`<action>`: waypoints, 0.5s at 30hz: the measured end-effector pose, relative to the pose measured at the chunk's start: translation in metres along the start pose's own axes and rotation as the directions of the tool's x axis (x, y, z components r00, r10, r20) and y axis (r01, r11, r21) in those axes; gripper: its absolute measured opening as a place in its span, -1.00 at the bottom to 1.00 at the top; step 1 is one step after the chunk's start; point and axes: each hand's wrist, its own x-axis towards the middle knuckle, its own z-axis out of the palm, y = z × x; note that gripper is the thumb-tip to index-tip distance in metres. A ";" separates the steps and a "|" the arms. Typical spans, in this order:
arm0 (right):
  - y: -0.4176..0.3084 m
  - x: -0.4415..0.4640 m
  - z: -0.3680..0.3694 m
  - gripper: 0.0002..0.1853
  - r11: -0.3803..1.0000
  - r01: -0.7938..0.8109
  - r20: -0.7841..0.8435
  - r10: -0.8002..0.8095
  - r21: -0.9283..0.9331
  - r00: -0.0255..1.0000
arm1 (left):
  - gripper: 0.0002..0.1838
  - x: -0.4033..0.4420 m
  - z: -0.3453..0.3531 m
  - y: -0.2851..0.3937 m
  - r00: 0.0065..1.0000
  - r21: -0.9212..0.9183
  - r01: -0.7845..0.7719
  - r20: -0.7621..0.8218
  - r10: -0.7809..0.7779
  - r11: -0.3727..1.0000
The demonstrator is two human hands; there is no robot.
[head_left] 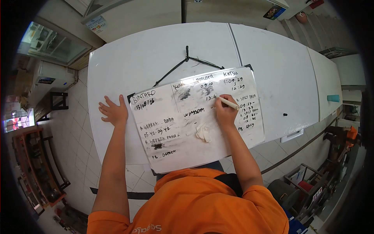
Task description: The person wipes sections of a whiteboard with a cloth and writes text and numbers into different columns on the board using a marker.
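On the whiteboard [181,156], KATSU [230,73] is timed, POPCORN [204,77] looks unfinished, WINGSOM [194,112] untimed; right hand [226,114] grips marker [230,103], left hand [116,112] splayed beside its top-left corner.

The board [191,154] lies on the table [144,48] at its near edge; its cord [187,59] stretches behind it; the tissue [203,133] sits on the board, left of the right hand [226,113], which holds the pen [230,102] over it; the left hand [115,111] rests on the table, just left of the board; rightward lie the cap [285,114], then, farther, the cup [333,98].
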 end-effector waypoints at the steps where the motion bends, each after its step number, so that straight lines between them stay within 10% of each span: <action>1: 0.002 0.001 0.002 -0.91 1.000 -0.001 -0.030 0.002 0.018 1.000 | -0.01 0.000 0.000 -0.001 1.000 0.001 0.001 0.001 -0.001 1.000; 15: -0.026 -0.004 0.033 -0.87 0.993 0.104 0.130 -0.111 0.058 0.985 | -0.01 -0.003 -0.004 0.000 1.000 -0.009 0.004 0.027 -0.004 1.000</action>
